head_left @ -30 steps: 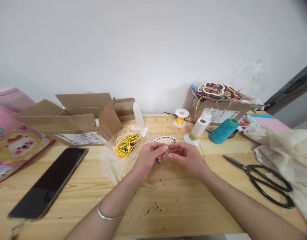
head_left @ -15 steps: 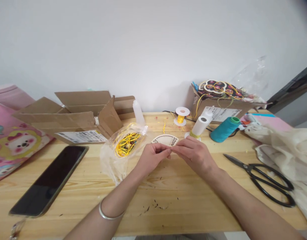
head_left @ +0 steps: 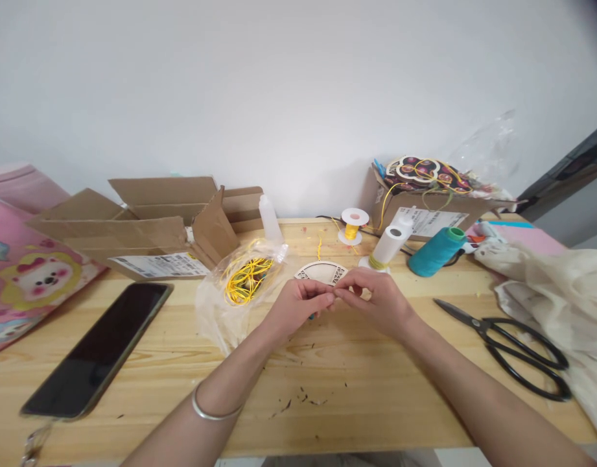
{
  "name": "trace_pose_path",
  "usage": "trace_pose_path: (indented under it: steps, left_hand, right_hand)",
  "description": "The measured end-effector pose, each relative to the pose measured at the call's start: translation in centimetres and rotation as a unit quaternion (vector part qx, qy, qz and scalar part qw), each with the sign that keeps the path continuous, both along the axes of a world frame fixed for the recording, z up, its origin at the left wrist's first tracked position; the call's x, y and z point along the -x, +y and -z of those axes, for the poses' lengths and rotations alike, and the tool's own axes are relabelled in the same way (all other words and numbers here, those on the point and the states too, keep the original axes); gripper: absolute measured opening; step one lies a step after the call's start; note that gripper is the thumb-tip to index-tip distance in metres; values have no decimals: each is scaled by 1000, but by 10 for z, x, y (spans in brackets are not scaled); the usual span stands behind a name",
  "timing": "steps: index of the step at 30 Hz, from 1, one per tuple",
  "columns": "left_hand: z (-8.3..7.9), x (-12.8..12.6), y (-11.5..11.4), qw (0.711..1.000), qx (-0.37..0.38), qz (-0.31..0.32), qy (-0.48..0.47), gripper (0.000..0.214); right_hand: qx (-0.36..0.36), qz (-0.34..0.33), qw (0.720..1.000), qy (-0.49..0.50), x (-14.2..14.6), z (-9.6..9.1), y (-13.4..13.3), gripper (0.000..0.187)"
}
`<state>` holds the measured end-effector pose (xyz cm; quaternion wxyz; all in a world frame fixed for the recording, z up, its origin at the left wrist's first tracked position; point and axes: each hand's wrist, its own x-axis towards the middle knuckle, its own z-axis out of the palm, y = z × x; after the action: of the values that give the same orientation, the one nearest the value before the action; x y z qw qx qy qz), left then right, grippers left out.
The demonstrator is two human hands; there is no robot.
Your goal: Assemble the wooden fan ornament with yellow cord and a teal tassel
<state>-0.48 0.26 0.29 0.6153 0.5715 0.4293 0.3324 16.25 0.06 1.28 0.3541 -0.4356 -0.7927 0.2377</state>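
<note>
My left hand (head_left: 298, 305) and my right hand (head_left: 373, 297) meet fingertip to fingertip over the middle of the wooden table (head_left: 298, 383). Both are pinched closed on something small between them; a bit of teal shows under the left fingers, too small to name. Just behind the fingers lies a flat wooden fan-shaped cut-out (head_left: 321, 272). A clear plastic bag with yellow cord (head_left: 242, 282) sits left of my left hand. A silver bangle (head_left: 208, 410) rings my left wrist.
A dark phone (head_left: 101, 347) lies at the left, black scissors (head_left: 512, 347) at the right. Behind stand open cardboard boxes (head_left: 142, 227), a small bottle (head_left: 269, 220), a yellow spool (head_left: 351, 228), a white spool (head_left: 388, 246), a teal thread cone (head_left: 437, 251), a box of ornaments (head_left: 424, 194). Cream cloth (head_left: 561, 292) far right.
Both hands stayed together at the table's middle, shifting slightly; the right hand's fingers curled in closer to the left fingertips. The view tilted a little, showing more of the wooden cut-out.
</note>
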Motion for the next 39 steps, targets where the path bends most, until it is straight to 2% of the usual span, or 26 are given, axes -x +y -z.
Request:
trace_pose_path:
  steps: [5, 9, 11, 14, 16, 20, 22, 25, 30, 35, 39]
  left_hand:
    - [1, -2, -1, 999, -26, -14, 29, 20]
    - [2, -3, -2, 992, -87, -30, 80, 18]
    - [2, -3, -2, 986, -125, -24, 111, 18]
    - [0, -2, -2, 978, -154, 11, 138, 18]
    - [-3, -1, -3, 978, -152, 42, 137, 16]
    - [-6, -1, -5, 984, -134, 62, 99, 14]
    - [-6, -1, -5, 986, -134, 51, 90, 15]
    - [-5, -1, -5, 986, -140, 13, 85, 15]
    - [-4, 0, -2, 988, -136, -52, 58, 13]
    - [-2, -1, -2, 983, -157, -91, 36, 13]
    - [-2, -3, -4, 985, -136, -108, 13, 13]
  right_hand:
    - [5, 26, 1000, 11, 3, 3, -1, 9]
    - [9, 46, 999, 6, 3, 3, -1, 8]
    - [14, 30, 999, 6, 1, 2, 1, 8]
    - [21, -37, 999, 9, -6, -2, 5, 9]
    - [50, -64, 997, 16, -9, -5, 6, 9]
    - [183, -24, 980, 72, -9, -5, 6, 14]
    - [243, -15, 962, 126, -7, -2, 7, 18]
    - [291, -5, 937, 196, -5, 3, 7, 22]
    - [302, 29, 926, 225, 0, 3, 3, 22]
    - [312, 10, 914, 258, 5, 6, -2, 20]
    - [328, 5, 901, 283, 8, 7, -4, 18]
